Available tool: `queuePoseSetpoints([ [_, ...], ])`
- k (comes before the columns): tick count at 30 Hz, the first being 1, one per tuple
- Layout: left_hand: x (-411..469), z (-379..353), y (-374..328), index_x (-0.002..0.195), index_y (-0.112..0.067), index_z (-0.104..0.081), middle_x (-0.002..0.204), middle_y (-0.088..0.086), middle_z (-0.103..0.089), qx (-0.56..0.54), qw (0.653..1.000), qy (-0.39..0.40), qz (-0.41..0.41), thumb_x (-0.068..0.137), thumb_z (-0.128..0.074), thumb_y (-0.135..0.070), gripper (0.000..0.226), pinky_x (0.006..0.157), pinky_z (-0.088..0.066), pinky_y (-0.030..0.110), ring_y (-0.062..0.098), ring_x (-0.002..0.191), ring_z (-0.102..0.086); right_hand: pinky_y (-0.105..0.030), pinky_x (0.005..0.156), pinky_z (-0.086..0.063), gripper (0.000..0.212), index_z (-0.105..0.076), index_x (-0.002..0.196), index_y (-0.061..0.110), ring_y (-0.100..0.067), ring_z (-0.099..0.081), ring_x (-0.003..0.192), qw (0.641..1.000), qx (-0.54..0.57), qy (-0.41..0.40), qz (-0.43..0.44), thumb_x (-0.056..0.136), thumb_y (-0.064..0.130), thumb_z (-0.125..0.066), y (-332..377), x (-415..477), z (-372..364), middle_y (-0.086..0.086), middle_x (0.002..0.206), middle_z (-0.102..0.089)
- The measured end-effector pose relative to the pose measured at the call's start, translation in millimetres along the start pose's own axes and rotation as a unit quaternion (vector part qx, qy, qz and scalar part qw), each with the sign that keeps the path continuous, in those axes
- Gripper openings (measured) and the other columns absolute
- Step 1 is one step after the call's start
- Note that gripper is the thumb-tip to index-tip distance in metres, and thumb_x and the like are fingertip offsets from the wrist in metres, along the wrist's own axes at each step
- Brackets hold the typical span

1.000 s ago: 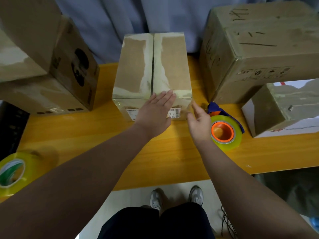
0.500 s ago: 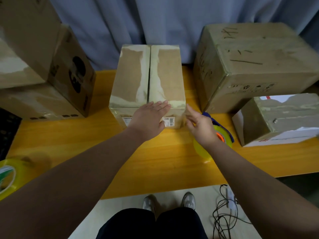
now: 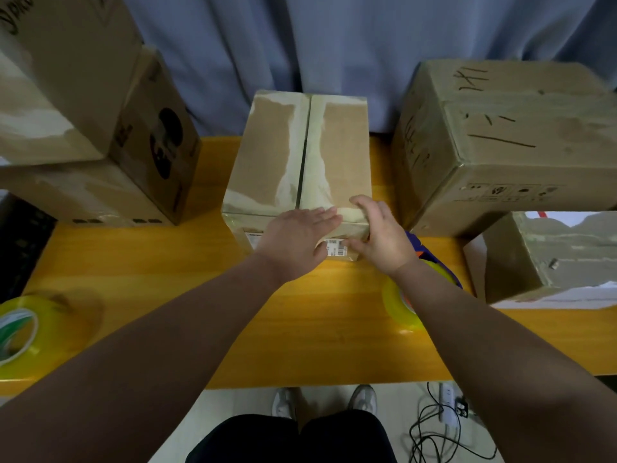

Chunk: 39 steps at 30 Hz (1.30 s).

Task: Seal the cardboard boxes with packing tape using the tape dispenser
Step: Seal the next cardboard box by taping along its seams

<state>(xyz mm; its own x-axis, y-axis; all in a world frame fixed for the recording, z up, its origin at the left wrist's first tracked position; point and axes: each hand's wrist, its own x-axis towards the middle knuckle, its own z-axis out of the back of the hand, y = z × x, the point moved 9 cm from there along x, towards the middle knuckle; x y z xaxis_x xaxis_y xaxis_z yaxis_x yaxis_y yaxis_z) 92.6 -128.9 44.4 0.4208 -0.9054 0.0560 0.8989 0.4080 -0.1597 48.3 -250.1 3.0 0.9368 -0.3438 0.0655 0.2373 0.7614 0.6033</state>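
Two bare hands are set on the middle box (image 3: 300,155), centre of frame.

Left hand (image 3: 297,238): fingers straight and flat, pressed over the near top edge where the flap seam ends. Nothing is gripped.

Right hand (image 3: 377,235): fingers bent over the near right corner of the top, thumb against the front face. The corner is pinched between them.

Tape dispenser (image 3: 400,305): not held. It lies on the table (image 3: 300,322) just right of the box, largely covered by the right wrist. A blue handle and a yellowish roll are visible.

Seam: a dark gap is seen between the two top flaps, with pale strips of old tape on either side. It is judged not yet sealed.

Handling (judgement):
- The corrugated board is expected to be stiff at edges and corners and springy at mid-flap.
- The glossy old tape may be slippery under the palm.
- Hold is best taken at corners, with the flaps pressed down beside the seam.
- Weight cannot be told.

Writing:
- A barcode label (image 3: 335,247) is noted on the front face, too small to be read.
- Black handwritten strokes are seen on the large box (image 3: 500,128), upper right, and are not legible as words. A row of printed handling symbols is seen on its side.
- A spare tape roll (image 3: 20,329) is recorded at lower left.
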Motion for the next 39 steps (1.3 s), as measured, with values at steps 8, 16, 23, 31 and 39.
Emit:
queuePoseSetpoints([
  [8, 0.3, 0.4, 1.8, 0.148, -0.026, -0.031, 0.154, -0.008, -0.027, -0.022, 1.0, 0.002, -0.007, 0.098, -0.043, -0.029, 0.052, 0.112, -0.021, 0.027, 0.008, 0.142, -0.025, -0.021, 0.063, -0.037, 0.049, -0.063, 0.125, 0.014, -0.012, -0.04, 0.067, 0.988, 0.044, -0.135, 0.068, 0.078, 0.019, -0.077, 7.3, -13.7, 23.3, 0.006, 0.076, -0.037],
  [16, -1.3, 2.1, 3.1, 0.147, -0.024, -0.033, 0.153, -0.007, -0.029, -0.032, 0.999, -0.012, -0.008, 0.097, -0.046, -0.026, 0.051, 0.112, -0.023, 0.027, 0.008, 0.141, -0.027, -0.01, 0.065, -0.044, 0.039, -0.066, 0.119, 0.005, -0.006, -0.044, 0.066, 0.972, -0.008, -0.137, 0.188, 0.08, -0.001, -0.068, 17.1, -16.6, 26.3, 0.006, 0.075, -0.04],
  [23, -21.2, -0.6, 42.4, 0.152, -0.024, -0.005, 0.158, -0.009, 0.005, -0.027, 0.998, 0.052, -0.035, 0.091, -0.062, -0.027, 0.084, 0.115, -0.015, 0.028, 0.006, 0.143, -0.004, -0.047, 0.085, -0.051, 0.053, -0.058, 0.133, 0.022, -0.041, -0.055, 0.105, 0.965, -0.179, -0.144, 0.13, 0.081, 0.029, -0.07, 18.3, -13.4, 28.4, -0.023, 0.12, -0.054],
  [31, -32.6, 3.0, 123.3, 0.148, -0.039, -0.001, 0.156, -0.013, -0.004, 0.052, 0.998, 0.024, 0.004, 0.099, -0.043, -0.011, 0.071, 0.114, -0.028, 0.039, 0.012, 0.145, -0.008, -0.039, 0.095, -0.047, 0.062, -0.029, 0.149, 0.031, -0.029, -0.041, 0.134, 0.993, -0.088, -0.012, 0.074, 0.095, 0.016, -0.055, 12.5, -3.1, 8.1, 0.005, 0.159, -0.015],
  [39, -40.9, -11.2, 102.0, 0.149, -0.023, -0.015, 0.154, 0.003, -0.02, 0.048, 0.993, 0.058, -0.093, 0.093, -0.026, -0.056, 0.067, 0.115, -0.022, 0.035, 0.019, 0.141, -0.021, -0.052, 0.117, -0.007, 0.075, -0.019, 0.151, 0.021, -0.037, -0.024, 0.142, 0.945, -0.316, 0.007, 0.089, 0.09, 0.049, -0.054, 11.2, -12.0, 21.3, -0.015, 0.156, -0.025],
])
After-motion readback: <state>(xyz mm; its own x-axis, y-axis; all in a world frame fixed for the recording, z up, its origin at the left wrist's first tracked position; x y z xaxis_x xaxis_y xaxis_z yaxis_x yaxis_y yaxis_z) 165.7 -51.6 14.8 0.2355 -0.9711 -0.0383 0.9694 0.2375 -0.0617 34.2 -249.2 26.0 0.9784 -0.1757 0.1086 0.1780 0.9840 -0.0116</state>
